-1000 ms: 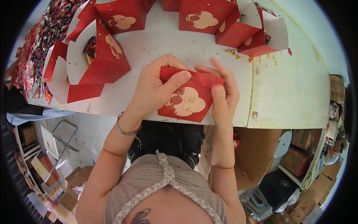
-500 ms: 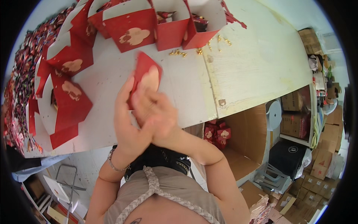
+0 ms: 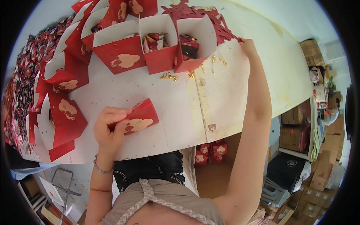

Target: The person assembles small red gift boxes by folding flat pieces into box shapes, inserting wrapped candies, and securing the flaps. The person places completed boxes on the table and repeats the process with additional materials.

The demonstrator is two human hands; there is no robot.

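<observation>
My left hand (image 3: pixel 108 129) grips a small folded red box (image 3: pixel 144 111) with a pale gold flower-shaped patch, held over the near part of the table. Stretched far to the right, my right hand (image 3: pixel 247 48) has its fingers closed at the end of a dark red strip. That strip lies at the edge of a heap of dark red strips (image 3: pixel 200 17) behind the open boxes. Small gold-coloured fasteners (image 3: pixel 168 77) are scattered between my two hands, in front of the open red boxes (image 3: pixel 120 56). Shiny sachets (image 3: pixel 155 42) show inside some boxes.
More open red boxes (image 3: pixel 69 112) curve along the table's left side. Beyond them a tall heap of shiny sachets (image 3: pixel 28 67) lines the edge. Below the table's front edge, a cardboard carton (image 3: pixel 213 180) holds several closed red boxes (image 3: pixel 217 150).
My hands have parted: the left keeps the red box and has lowered toward me, while the right has let go of it and reached out to the red strips.
</observation>
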